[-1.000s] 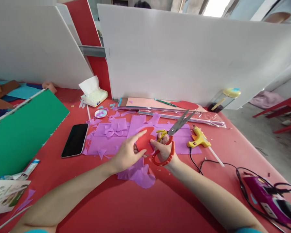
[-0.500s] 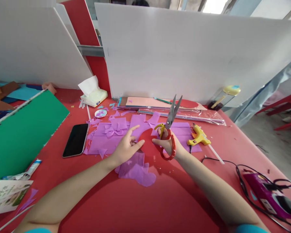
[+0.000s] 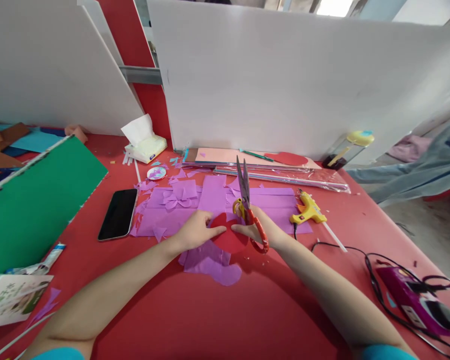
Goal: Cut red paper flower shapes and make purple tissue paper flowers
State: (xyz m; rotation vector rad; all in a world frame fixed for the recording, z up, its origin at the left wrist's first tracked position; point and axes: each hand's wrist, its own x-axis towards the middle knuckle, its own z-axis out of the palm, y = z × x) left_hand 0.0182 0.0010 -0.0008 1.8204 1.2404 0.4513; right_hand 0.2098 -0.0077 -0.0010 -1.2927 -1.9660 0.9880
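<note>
My left hand (image 3: pixel 195 232) pinches the left edge of a red paper cut-out (image 3: pixel 228 239) held just above the red table (image 3: pixel 270 310). My right hand (image 3: pixel 255 227) is closed through the red and yellow handles of a pair of scissors (image 3: pixel 247 205), whose blades point straight up and away from me, nearly closed. The right thumb also rests on the red paper's upper edge. Purple tissue sheets (image 3: pixel 210 200) and scraps lie under and beyond both hands, and a loose purple piece (image 3: pixel 213 262) lies just below the red paper.
A black phone (image 3: pixel 118 214) lies left of the tissue, a yellow glue gun (image 3: pixel 307 210) with its cable right of it. A green board (image 3: pixel 33 205), tissue box (image 3: pixel 145 145), stacked paper sheets (image 3: pixel 247 160), a purple device (image 3: pixel 416 300) and white partition boards (image 3: pixel 292 80) surround the area.
The scissors have swung from pointing up-right to pointing straight up, blades closing. Both hands have drawn together and lowered the red paper, and my left fingers have closed on it.
</note>
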